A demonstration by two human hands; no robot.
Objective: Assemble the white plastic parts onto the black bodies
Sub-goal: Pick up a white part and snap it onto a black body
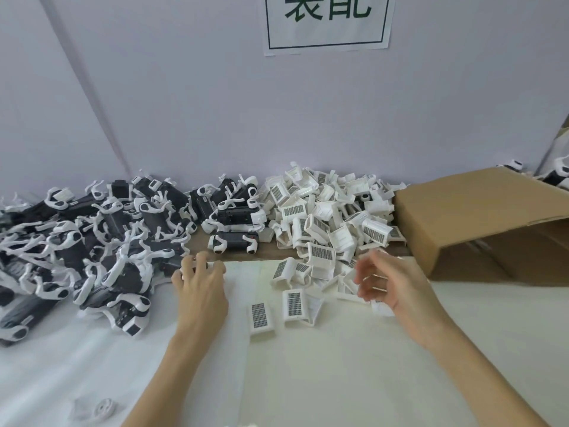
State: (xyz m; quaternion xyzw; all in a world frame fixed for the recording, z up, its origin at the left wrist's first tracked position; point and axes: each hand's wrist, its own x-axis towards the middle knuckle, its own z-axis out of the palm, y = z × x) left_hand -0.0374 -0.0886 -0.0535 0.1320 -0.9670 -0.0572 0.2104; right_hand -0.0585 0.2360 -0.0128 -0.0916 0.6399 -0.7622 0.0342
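Note:
A heap of black bodies (92,241) with white curved legs fills the left of the table. Two more black bodies (234,240) lie apart at the back centre. A pile of white plastic parts (326,217) with grey grilles spreads across the centre right, and two loose white parts (261,315) lie in front of it. My left hand (201,288) reaches forward with fingers spread, its fingertips at the right edge of the black heap. My right hand (385,285) hovers, blurred, over the near edge of the white pile with loosely curled fingers and holds nothing that I can make out.
An open cardboard box (480,223) lies on its side at the right. A white sheet (308,380) covers the near table. A small white piece (103,409) lies at the near left. A wall with a paper sign (328,23) stands behind.

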